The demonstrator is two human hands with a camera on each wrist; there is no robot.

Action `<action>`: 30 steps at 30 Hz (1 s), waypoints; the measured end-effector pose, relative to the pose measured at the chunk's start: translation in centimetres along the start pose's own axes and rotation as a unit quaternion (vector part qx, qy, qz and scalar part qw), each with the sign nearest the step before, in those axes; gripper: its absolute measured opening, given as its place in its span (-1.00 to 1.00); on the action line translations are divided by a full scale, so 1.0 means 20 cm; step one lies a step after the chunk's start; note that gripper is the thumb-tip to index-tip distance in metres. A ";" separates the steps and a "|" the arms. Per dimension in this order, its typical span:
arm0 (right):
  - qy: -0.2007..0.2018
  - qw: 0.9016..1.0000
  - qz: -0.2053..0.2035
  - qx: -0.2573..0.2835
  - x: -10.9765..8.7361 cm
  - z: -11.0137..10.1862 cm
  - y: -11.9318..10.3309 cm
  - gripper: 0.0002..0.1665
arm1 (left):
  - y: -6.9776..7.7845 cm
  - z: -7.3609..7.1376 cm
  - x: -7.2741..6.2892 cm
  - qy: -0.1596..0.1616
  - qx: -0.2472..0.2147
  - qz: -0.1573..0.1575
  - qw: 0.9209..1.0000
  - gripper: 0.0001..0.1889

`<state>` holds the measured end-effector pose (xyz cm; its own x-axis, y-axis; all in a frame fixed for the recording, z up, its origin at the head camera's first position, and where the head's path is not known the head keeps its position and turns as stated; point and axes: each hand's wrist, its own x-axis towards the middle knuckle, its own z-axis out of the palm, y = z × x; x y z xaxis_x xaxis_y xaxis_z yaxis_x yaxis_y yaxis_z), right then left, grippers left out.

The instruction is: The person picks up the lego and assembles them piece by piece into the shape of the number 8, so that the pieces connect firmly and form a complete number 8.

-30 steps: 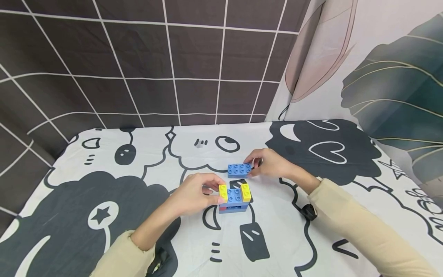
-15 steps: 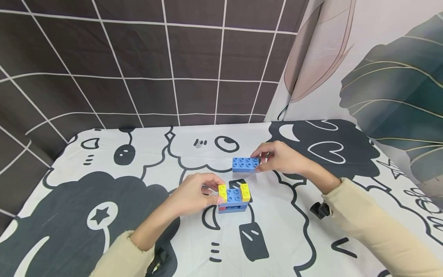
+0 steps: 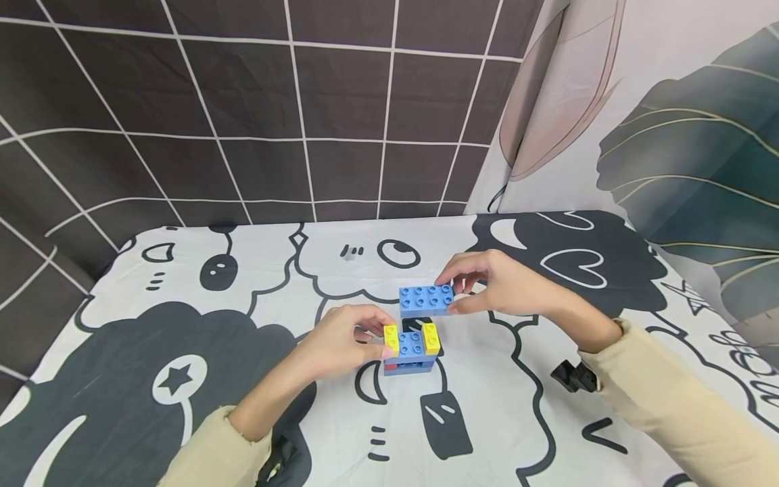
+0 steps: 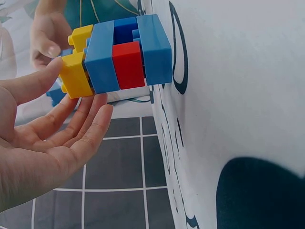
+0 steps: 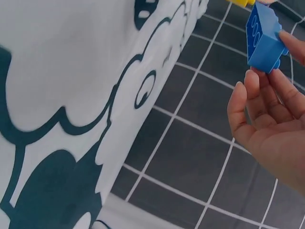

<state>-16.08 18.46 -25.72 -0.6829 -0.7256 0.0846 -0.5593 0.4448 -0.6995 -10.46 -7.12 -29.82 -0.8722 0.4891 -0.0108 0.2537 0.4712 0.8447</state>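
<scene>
Near the middle of the cloth stands a stack of toy building bricks. In the left wrist view, it has blue bricks at bottom and top, a red brick and a dark blue one between them, and two yellow bricks on top. My left hand pinches the left yellow brick between thumb and fingers. Just behind and above the stack, my right hand holds a loose blue brick by its right end, studs up. Its hollow underside shows in the right wrist view.
A white cloth with dark cartoon drawings covers the table. Behind it hangs a dark curtain with white grid lines, and a leaf-patterned curtain is on the right. Black wrist devices sit at the sleeves.
My right hand has lifted the loose blue brick off the cloth, first swinging right and away, then back left toward the stack. My left hand and the stack have stayed in place.
</scene>
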 end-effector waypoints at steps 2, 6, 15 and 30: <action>-0.009 1.000 -0.008 0.010 0.00 0.01 -0.02 -0.64 | 0.00 0.00 0.00 -0.001 -0.001 0.004 1.000 -0.70; -0.019 0.999 -0.023 0.032 -0.01 0.03 -0.04 -0.63 | 0.00 0.00 0.00 -0.003 0.001 0.012 1.000 -0.71; -0.035 0.997 -0.033 0.053 -0.01 0.10 -0.04 -0.64 | 0.00 -0.01 0.00 -0.007 -0.002 0.018 1.000 -0.71; -0.025 0.997 -0.045 0.051 -0.02 0.14 -0.04 -0.63 | -0.01 0.01 -0.01 0.003 0.000 0.005 1.000 -0.71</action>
<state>-14.04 16.99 -27.16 -0.6057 -0.7871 0.1162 -0.5654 0.3230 -0.7590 -10.27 -7.21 -29.99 -0.8722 0.4891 0.0011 0.2622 0.4657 0.8452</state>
